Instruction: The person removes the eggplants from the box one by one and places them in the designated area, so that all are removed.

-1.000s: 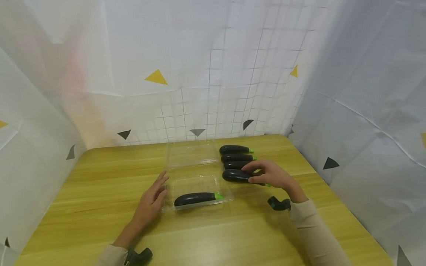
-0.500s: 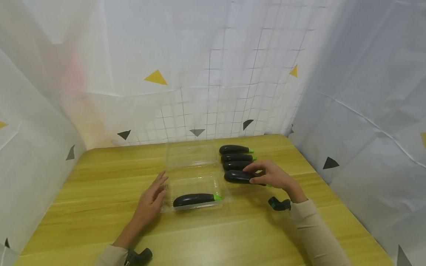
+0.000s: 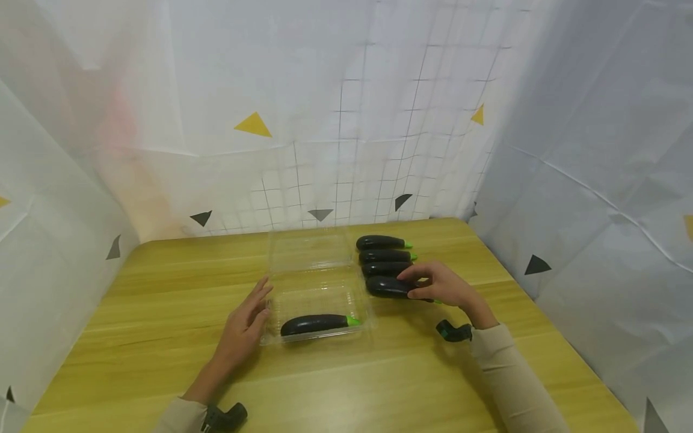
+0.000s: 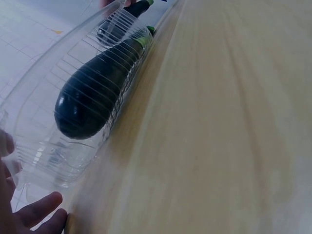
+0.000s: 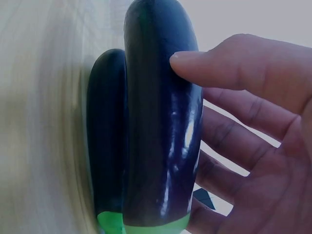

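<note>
My right hand (image 3: 441, 285) pinches a dark eggplant (image 3: 385, 286) between thumb and fingers; in the right wrist view the thumb lies on its glossy side, the fingers behind. Another eggplant (image 5: 105, 136) lies next to it there. A clear plastic clamshell box (image 3: 308, 299) stands open on the table, hinged lid (image 3: 311, 249) folded back. Inside its near side lies one eggplant (image 3: 314, 325), green end to the right. My left hand (image 3: 242, 328) rests at the box's left edge, fingers extended; in the left wrist view its fingertips (image 4: 46, 204) are by the box's end.
Behind the held eggplant, three more lie in a row: a near one (image 3: 385, 269), a middle one (image 3: 384, 256) and a far one (image 3: 380, 242). The wooden table (image 3: 335, 385) is bordered by white sheet walls (image 3: 216, 90) at the back and sides.
The held eggplant has shifted slightly right with my right hand. The box with its eggplant has slid a little left. My left hand has barely moved.
</note>
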`<action>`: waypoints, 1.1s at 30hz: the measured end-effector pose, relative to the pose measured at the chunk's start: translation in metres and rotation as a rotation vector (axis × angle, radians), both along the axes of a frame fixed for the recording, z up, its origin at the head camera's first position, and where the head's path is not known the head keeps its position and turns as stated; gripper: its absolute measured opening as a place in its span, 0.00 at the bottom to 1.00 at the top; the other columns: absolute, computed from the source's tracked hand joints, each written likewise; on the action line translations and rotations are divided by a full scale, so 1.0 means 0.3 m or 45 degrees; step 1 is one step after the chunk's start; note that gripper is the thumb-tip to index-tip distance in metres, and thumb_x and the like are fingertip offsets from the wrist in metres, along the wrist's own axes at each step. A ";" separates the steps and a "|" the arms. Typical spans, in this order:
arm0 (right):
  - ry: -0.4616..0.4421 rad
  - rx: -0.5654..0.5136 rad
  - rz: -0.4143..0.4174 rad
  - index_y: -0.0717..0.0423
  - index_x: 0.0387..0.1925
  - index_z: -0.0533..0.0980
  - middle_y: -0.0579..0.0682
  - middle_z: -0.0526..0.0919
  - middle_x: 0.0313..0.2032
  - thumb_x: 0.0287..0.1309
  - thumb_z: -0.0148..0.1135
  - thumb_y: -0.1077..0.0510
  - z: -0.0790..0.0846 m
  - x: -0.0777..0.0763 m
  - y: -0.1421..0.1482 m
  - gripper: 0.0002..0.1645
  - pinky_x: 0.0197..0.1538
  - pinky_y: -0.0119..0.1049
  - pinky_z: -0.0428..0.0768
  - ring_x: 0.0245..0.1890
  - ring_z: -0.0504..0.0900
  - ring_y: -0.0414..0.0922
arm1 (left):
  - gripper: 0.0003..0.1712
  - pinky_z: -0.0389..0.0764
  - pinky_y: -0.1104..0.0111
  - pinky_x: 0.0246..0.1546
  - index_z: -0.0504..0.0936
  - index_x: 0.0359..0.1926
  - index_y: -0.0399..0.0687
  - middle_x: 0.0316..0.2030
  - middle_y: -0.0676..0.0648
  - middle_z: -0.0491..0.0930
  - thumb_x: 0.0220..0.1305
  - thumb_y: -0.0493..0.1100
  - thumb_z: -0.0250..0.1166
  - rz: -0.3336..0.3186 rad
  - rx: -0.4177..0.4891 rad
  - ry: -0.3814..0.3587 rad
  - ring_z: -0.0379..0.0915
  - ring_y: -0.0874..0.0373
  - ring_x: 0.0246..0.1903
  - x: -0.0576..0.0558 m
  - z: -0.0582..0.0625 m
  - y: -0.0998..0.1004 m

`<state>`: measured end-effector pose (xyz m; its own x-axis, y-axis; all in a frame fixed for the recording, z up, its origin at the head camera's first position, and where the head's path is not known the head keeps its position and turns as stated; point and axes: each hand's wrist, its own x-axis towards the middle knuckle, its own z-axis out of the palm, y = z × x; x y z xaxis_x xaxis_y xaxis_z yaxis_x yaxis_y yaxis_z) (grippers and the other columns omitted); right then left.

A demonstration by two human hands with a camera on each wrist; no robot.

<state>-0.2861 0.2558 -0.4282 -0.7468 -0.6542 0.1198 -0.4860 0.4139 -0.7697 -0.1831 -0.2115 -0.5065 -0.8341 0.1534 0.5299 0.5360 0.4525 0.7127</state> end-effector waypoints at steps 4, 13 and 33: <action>0.023 0.020 -0.012 0.63 0.57 0.83 0.56 0.85 0.54 0.61 0.74 0.64 -0.016 -0.008 0.001 0.22 0.54 0.56 0.81 0.55 0.81 0.56 | 0.30 0.70 0.80 0.56 0.70 0.75 0.43 0.77 0.39 0.60 0.76 0.29 0.57 -0.008 0.016 -0.007 0.76 0.35 0.60 -0.002 0.001 0.002; 0.046 0.055 -0.006 0.58 0.56 0.85 0.51 0.86 0.53 0.58 0.76 0.64 -0.055 -0.025 0.002 0.22 0.54 0.58 0.80 0.53 0.81 0.52 | 0.30 0.70 0.80 0.56 0.69 0.75 0.40 0.78 0.43 0.59 0.74 0.27 0.58 -0.012 0.042 -0.045 0.75 0.33 0.60 0.001 0.004 0.004; 0.038 0.121 -0.016 0.64 0.54 0.84 0.56 0.86 0.53 0.56 0.73 0.70 -0.088 -0.034 -0.008 0.22 0.55 0.58 0.81 0.55 0.81 0.57 | 0.31 0.69 0.81 0.56 0.69 0.76 0.45 0.78 0.41 0.60 0.75 0.29 0.58 0.001 0.009 -0.022 0.77 0.36 0.60 -0.001 -0.003 0.001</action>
